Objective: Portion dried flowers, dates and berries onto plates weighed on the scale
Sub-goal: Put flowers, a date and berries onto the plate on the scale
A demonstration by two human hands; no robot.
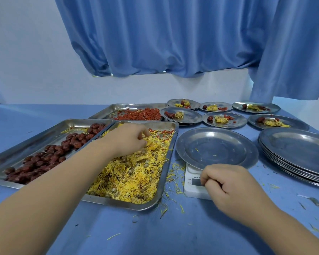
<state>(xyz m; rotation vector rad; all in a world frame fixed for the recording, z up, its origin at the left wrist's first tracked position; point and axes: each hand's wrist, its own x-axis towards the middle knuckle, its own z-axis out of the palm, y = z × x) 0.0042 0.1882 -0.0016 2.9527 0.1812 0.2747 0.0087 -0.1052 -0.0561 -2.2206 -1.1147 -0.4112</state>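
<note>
Six filled plates [239,120] are sitting at about one o'clock on the table [155,232], each carrying flowers, a date and some berries, so by my judgement the portioning is well under way. The empty plate [217,148] is resting on the white scale [192,188], bare but for stray petals, and a stack of empty plates [298,150] is waiting at its three o'clock. The left hand [129,138] is reaching into the tray of dried flowers [133,177] at the scale's nine o'clock, its fingers curling around a clump. The right hand [226,183] is hovering over the scale's front, fingers curled closed with nothing visible in them. Dates [50,157] are lying at ten o'clock, berries [140,115] at eleven. Petals are littering the blue-covered table; a blue curtain [173,37] is hanging against a white wall [26,52].
</note>
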